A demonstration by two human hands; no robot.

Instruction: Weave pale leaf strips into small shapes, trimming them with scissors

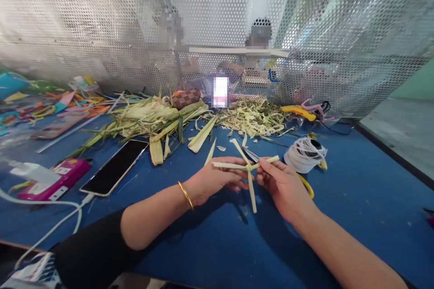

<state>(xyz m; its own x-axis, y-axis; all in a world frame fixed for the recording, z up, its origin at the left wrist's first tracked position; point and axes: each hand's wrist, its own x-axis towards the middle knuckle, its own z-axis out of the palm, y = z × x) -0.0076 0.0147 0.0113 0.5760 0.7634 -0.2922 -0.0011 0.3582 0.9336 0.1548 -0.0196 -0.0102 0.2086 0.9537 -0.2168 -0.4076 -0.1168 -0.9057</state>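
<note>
Between my hands, above the blue table, is a pale green cross (251,185) of folded leaf strips, with four-way arms meeting at a small woven knot. My left hand (224,176) is closed around its left side, the fingers behind the strips. My right hand (280,185) pinches the right arm close to the knot between thumb and fingers. Just beyond the cross lie scissors (250,153), their blades partly showing and a yellow handle (306,185) visible behind my right hand. A spool of white cord (303,156) stands to the right of them.
Leaf husks (145,117) and a heap of shredded strips (254,117) lie along the perforated metal screen (217,0). A phone (115,167) on a charging cable and a magenta power strip (57,178) sit at left. Behind the screen, people are dimly visible.
</note>
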